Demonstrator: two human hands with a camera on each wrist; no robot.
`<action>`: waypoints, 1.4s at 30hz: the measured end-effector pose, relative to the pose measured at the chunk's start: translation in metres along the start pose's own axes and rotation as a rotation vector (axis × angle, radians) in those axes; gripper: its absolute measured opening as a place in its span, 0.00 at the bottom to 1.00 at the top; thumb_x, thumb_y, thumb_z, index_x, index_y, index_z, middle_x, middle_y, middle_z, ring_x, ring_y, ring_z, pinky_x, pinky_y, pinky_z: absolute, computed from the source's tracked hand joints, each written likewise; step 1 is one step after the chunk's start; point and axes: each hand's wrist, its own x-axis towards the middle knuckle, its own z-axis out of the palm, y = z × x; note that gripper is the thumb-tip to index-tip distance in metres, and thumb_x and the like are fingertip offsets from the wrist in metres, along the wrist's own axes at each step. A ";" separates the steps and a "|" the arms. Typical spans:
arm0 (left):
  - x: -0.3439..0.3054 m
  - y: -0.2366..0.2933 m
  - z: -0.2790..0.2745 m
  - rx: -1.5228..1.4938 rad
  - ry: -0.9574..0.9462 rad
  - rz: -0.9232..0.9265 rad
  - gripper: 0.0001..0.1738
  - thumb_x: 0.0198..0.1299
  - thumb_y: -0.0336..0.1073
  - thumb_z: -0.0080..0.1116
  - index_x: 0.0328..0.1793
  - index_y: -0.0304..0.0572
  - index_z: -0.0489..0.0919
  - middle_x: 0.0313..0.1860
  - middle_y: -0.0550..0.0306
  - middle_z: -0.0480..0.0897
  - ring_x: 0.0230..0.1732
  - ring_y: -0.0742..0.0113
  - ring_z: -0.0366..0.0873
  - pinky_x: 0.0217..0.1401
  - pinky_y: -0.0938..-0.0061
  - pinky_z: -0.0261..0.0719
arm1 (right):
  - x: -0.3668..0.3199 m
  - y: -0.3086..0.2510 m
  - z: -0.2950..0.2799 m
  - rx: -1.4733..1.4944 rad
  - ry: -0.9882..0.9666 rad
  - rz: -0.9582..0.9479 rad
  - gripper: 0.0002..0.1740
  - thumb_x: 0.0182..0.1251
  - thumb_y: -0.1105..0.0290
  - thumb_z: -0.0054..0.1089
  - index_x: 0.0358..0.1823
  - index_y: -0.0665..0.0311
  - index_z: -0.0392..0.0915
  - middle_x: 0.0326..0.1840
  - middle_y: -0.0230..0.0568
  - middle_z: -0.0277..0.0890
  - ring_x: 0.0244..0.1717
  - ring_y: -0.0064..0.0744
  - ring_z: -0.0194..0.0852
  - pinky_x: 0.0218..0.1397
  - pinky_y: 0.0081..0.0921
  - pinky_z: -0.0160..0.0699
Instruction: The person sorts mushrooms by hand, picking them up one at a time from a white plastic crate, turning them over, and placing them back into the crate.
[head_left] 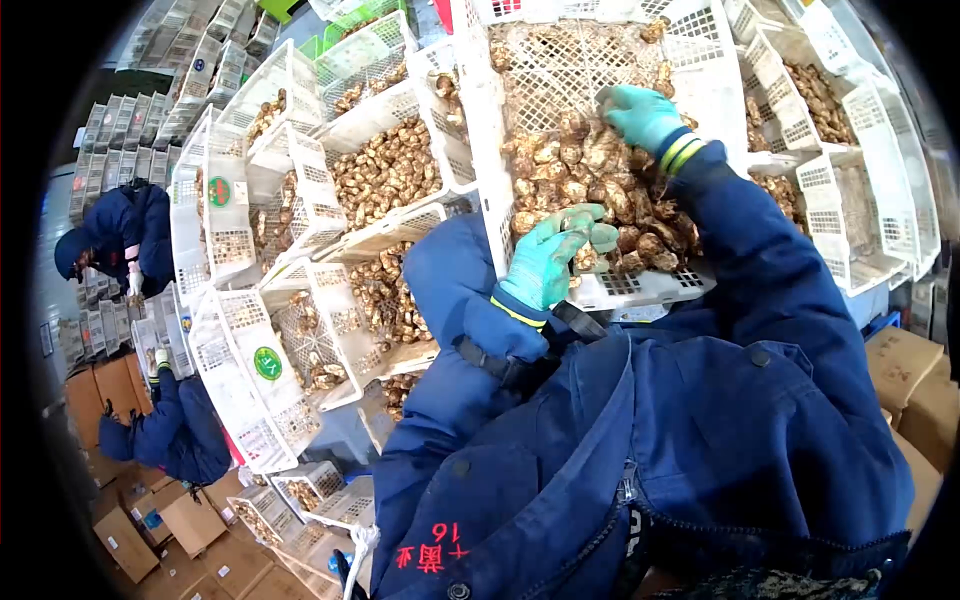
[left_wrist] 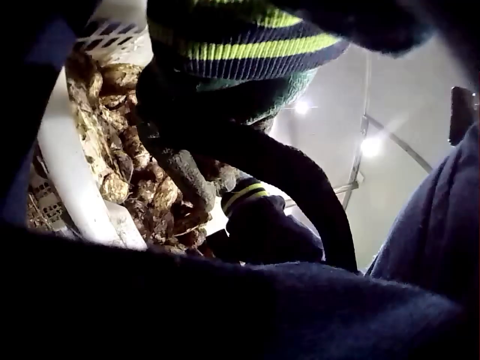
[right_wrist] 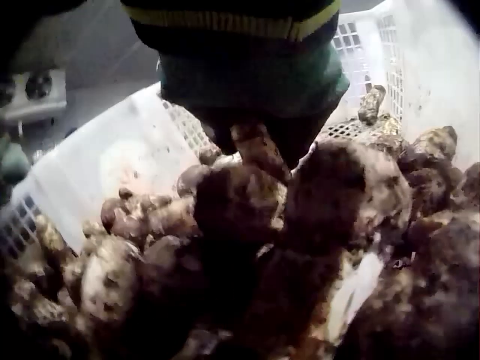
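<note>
Brown, dirt-specked mushrooms [head_left: 560, 170] are heaped at the near end of a white plastic crate [head_left: 710, 75]. My left hand [head_left: 545, 262], in a green glove with stained fingers, is at the crate's near left side. It holds a small mushroom [head_left: 586, 257] by the fingertips. My right hand [head_left: 640, 117], gloved alike, reaches over the far edge of the heap, fingertips pointing left. In the right wrist view a mushroom stem [right_wrist: 259, 150] shows under the shadowed palm; I cannot tell whether the fingers grip it.
Several white crates of mushrooms [head_left: 385, 175] stand on the left, and more crates [head_left: 815, 100] on the right. Two people in blue, one bent over [head_left: 125, 235], work at the far left. Cardboard boxes [head_left: 190, 520] lie at the lower left, others [head_left: 905, 370] at the right.
</note>
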 end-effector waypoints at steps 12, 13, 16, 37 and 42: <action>0.000 0.012 0.020 -0.095 0.020 -0.052 0.38 0.68 0.57 0.49 0.75 0.40 0.57 0.67 0.43 0.69 0.65 0.50 0.71 0.63 0.58 0.74 | -0.108 -0.015 -0.027 1.127 -0.058 -0.090 0.22 0.73 0.57 0.50 0.58 0.67 0.75 0.53 0.36 0.78 0.43 0.25 0.80 0.45 0.27 0.79; 0.002 0.013 0.021 -0.170 0.012 -0.141 0.40 0.67 0.62 0.48 0.73 0.40 0.58 0.64 0.43 0.71 0.63 0.46 0.72 0.59 0.56 0.78 | -0.123 -0.031 -0.009 1.170 -0.077 -0.103 0.21 0.71 0.61 0.52 0.57 0.68 0.75 0.52 0.40 0.79 0.45 0.29 0.80 0.47 0.27 0.79; 0.003 -0.004 0.006 -0.353 -0.010 -0.019 0.27 0.71 0.50 0.49 0.69 0.43 0.64 0.58 0.46 0.74 0.56 0.52 0.78 0.53 0.60 0.83 | -0.156 -0.069 -0.006 0.357 0.155 -0.583 0.20 0.63 0.66 0.58 0.55 0.66 0.75 0.51 0.47 0.79 0.48 0.44 0.80 0.51 0.33 0.77; -0.010 0.007 0.005 -0.231 -0.019 -0.065 0.28 0.61 0.31 0.61 0.66 0.35 0.68 0.49 0.52 0.78 0.47 0.57 0.80 0.51 0.62 0.84 | -0.069 0.030 0.006 -0.273 0.092 -0.163 0.19 0.61 0.59 0.59 0.52 0.56 0.78 0.46 0.43 0.79 0.53 0.45 0.74 0.57 0.42 0.72; -0.015 0.009 -0.001 -0.041 -0.060 -0.076 0.21 0.69 0.37 0.51 0.63 0.30 0.72 0.26 0.59 0.77 0.29 0.64 0.77 0.32 0.72 0.78 | -0.084 0.066 -0.002 0.520 -0.034 -0.226 0.17 0.70 0.67 0.52 0.58 0.61 0.76 0.46 0.37 0.80 0.43 0.31 0.78 0.46 0.23 0.75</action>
